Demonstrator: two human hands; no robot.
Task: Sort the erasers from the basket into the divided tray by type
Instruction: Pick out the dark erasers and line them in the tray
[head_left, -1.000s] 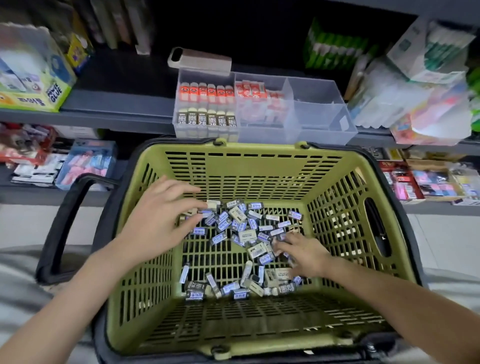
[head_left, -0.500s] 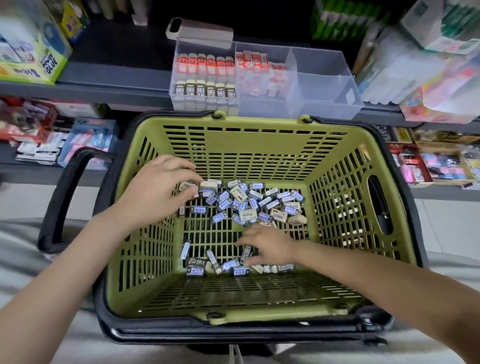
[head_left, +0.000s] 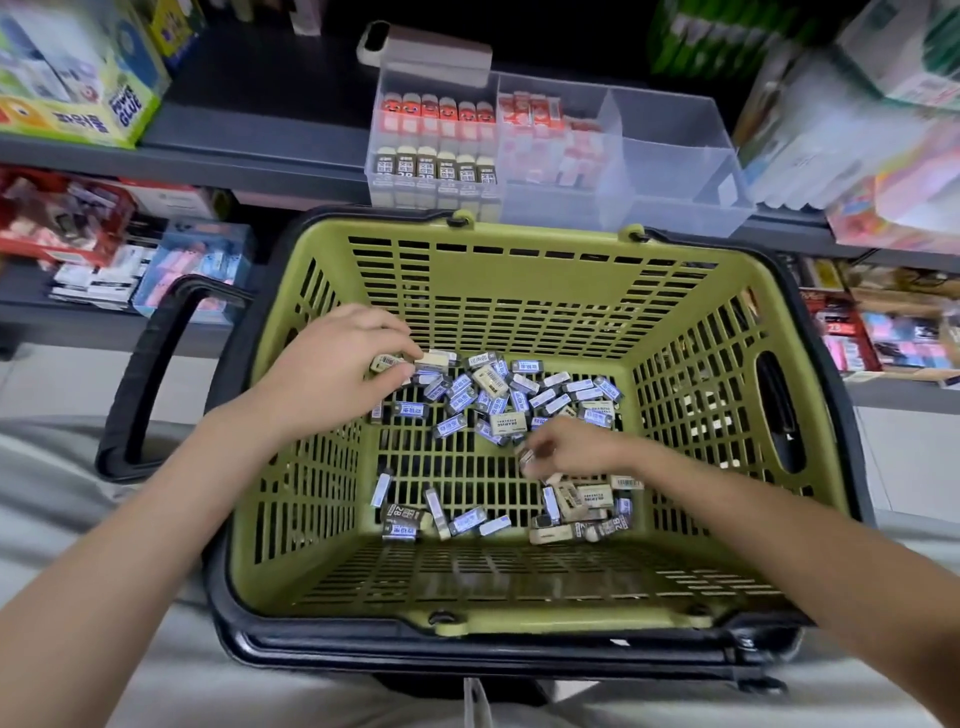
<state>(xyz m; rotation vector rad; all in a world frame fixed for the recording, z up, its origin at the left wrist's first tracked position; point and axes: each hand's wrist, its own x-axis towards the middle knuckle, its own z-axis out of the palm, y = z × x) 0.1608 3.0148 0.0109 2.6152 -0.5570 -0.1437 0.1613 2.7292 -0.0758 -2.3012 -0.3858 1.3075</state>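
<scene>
The left hand (head_left: 337, 374) is down in the basket (head_left: 519, 291), its fingers curled narrow round a cream eraser (head_left: 387, 362) with the thumb beneath it. A second cream piece touches its fingertips. The right hand (head_left: 576, 447), nearer the person, has its fingers bent down among the loose erasers (head_left: 498, 400). Blur hides whether it holds one, so I cannot tell.

Most erasers lie heaped just beyond the right hand and beside the left hand's fingertips. A smaller scatter lies on the near side of the right hand. The divided tray (head_left: 675, 171) stands on the shelf (head_left: 260, 156), well beyond both hands and past the basket's far wall.

The likeliest slip is a mixed grab. Blue-sleeved and cream pieces touch and overlap in the heap, so curled fingers may lift a wrong type along with the right one, and it could end up in the wrong compartment.

A loosely held piece could also fall during the carry over the far wall and drop between basket and shelf.

The basket floor is slotted, so a small eraser pushed on edge might wedge there.

The compartment of the tray farthest left is packed in upright rows. Pressing another in carelessly could topple its neighbours.
</scene>
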